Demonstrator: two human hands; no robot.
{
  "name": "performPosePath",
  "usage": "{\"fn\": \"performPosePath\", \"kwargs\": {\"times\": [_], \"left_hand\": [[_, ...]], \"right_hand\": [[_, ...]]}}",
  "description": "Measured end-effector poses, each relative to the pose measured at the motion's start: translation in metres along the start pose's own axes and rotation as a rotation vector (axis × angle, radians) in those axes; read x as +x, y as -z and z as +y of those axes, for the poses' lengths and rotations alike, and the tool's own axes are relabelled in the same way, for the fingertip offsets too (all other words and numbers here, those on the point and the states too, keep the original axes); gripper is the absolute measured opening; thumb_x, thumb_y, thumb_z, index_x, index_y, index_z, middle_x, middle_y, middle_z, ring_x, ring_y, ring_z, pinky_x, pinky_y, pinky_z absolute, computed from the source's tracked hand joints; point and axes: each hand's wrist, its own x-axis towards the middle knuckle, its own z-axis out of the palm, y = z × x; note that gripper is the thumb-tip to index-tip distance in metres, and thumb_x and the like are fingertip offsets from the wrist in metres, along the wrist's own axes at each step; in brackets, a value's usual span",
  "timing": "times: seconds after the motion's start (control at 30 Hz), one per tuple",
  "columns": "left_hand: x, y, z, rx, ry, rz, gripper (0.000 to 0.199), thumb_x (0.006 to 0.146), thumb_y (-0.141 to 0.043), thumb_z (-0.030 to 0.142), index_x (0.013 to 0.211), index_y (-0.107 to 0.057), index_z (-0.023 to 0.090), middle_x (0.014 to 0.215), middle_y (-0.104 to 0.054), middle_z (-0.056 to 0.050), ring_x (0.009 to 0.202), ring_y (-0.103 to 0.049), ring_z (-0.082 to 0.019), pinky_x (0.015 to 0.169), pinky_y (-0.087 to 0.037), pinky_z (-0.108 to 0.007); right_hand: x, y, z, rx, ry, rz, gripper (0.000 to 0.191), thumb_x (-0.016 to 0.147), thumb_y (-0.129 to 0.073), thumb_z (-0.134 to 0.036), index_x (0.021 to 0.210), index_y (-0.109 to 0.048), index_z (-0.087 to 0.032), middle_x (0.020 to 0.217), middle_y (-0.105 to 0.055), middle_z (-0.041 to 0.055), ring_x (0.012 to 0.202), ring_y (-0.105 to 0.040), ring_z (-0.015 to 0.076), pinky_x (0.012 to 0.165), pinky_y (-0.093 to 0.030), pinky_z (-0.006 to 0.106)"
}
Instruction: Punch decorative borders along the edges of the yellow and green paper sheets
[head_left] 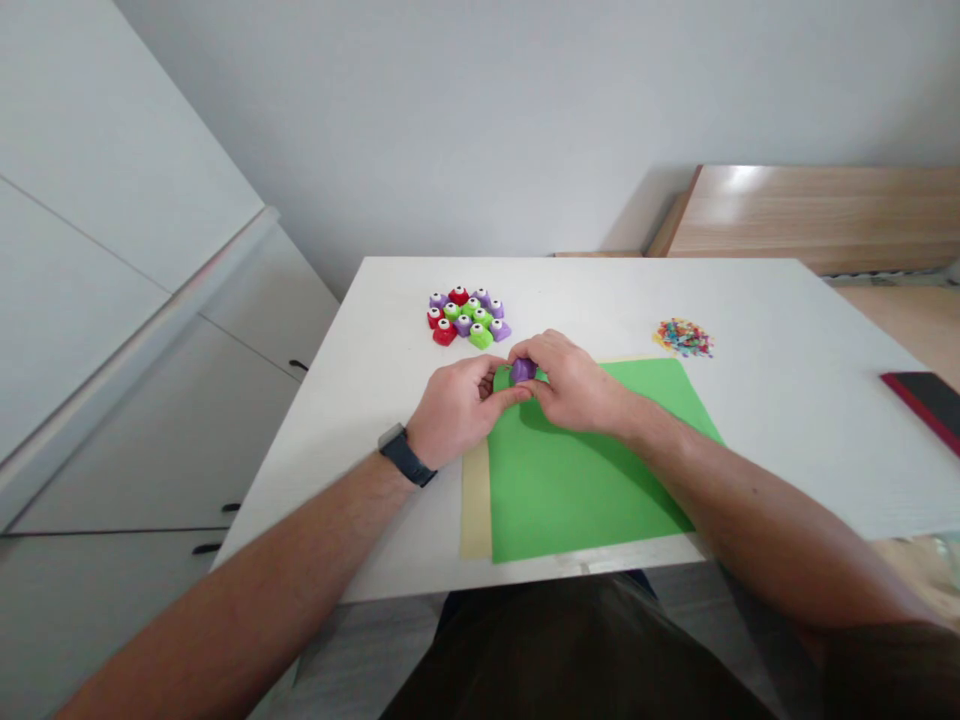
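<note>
A small purple craft punch [523, 371] is at the far left corner of a green paper sheet [585, 490]. My right hand [566, 380] is closed around the punch from the right, thumb and fingers curled on its sides. My left hand [465, 402] is closed at the sheet's corner, its thumb reaching to the near side of the punch. What the left fingers grip under the corner is partly hidden. Beneath the green sheet lies a pale yellow sheet [475, 500], showing along the left and far edges.
Several red, green and purple craft punches [464, 318] stand grouped at the back left of the white table [360, 400]. A small pile of multicoloured paper cutouts [684, 338] lies at the back right. A black and red flat object [930, 400] sits at the right edge.
</note>
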Motion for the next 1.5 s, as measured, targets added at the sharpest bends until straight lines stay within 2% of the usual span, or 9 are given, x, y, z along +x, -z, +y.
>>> {"fn": "performPosePath", "kwargs": {"times": [0.13, 0.3, 0.5, 0.87, 1.13, 1.37, 1.5], "left_hand": [[0.0, 0.001, 0.002, -0.026, 0.005, -0.006, 0.043, 0.084, -0.071, 0.053, 0.11, -0.073, 0.02, 0.078, -0.072, 0.0, 0.065, -0.062, -0.015, 0.06, -0.045, -0.026], [-0.001, 0.003, 0.005, -0.066, 0.001, -0.012, 0.044, 0.085, -0.071, 0.053, 0.114, -0.072, 0.02, 0.085, -0.074, -0.001, 0.07, -0.065, -0.016, 0.064, -0.048, -0.025], [0.0, 0.002, 0.001, -0.059, -0.01, -0.02, 0.035, 0.099, -0.052, 0.045, 0.113, -0.074, 0.021, 0.099, -0.078, -0.003, 0.083, -0.069, -0.019, 0.072, -0.05, -0.027], [-0.002, 0.002, 0.001, -0.045, -0.012, -0.021, 0.037, 0.101, -0.049, 0.042, 0.112, -0.075, 0.019, 0.092, -0.078, -0.003, 0.078, -0.068, -0.018, 0.068, -0.047, -0.027], [-0.002, 0.002, 0.002, -0.021, -0.024, -0.005, 0.032, 0.101, -0.05, 0.04, 0.101, -0.075, 0.019, 0.082, -0.073, 0.0, 0.07, -0.063, -0.014, 0.063, -0.042, -0.026], [-0.003, 0.003, 0.007, -0.078, -0.033, -0.01, 0.031, 0.101, -0.051, 0.038, 0.105, -0.074, 0.019, 0.085, -0.074, -0.001, 0.073, -0.065, -0.014, 0.065, -0.045, -0.025], [-0.003, 0.002, 0.007, -0.086, -0.032, -0.021, 0.031, 0.1, -0.051, 0.039, 0.099, -0.073, 0.018, 0.083, -0.074, -0.001, 0.072, -0.065, -0.015, 0.065, -0.046, -0.025]], "right_hand": [[-0.001, 0.003, 0.0, 0.035, -0.004, -0.004, 0.025, 0.083, -0.062, -0.013, 0.108, -0.062, -0.016, 0.099, -0.067, 0.0093, 0.094, -0.056, 0.0249, 0.088, -0.044, 0.039], [-0.003, 0.008, 0.002, 0.052, 0.008, 0.006, 0.029, 0.084, -0.063, -0.016, 0.113, -0.061, -0.017, 0.105, -0.068, 0.0098, 0.098, -0.056, 0.0255, 0.093, -0.043, 0.04], [-0.004, 0.011, 0.004, 0.046, 0.003, 0.002, 0.027, 0.087, -0.065, -0.023, 0.113, -0.062, -0.017, 0.105, -0.069, 0.0095, 0.099, -0.058, 0.0251, 0.096, -0.041, 0.041], [-0.006, 0.019, 0.008, 0.035, -0.021, -0.023, 0.027, 0.085, -0.066, -0.021, 0.111, -0.063, -0.016, 0.102, -0.069, 0.0088, 0.094, -0.057, 0.0237, 0.092, -0.041, 0.039], [-0.008, 0.02, 0.011, 0.033, -0.058, -0.048, 0.025, 0.085, -0.068, -0.021, 0.109, -0.065, -0.015, 0.099, -0.069, 0.0078, 0.094, -0.057, 0.0231, 0.09, -0.042, 0.038], [-0.008, 0.019, 0.011, 0.026, -0.056, -0.037, 0.024, 0.085, -0.068, -0.02, 0.109, -0.065, -0.016, 0.098, -0.069, 0.0078, 0.094, -0.057, 0.023, 0.088, -0.043, 0.036], [-0.007, 0.017, 0.012, 0.022, -0.057, -0.032, 0.023, 0.084, -0.069, -0.018, 0.106, -0.066, -0.015, 0.096, -0.069, 0.0078, 0.092, -0.057, 0.0229, 0.086, -0.043, 0.036]]}}
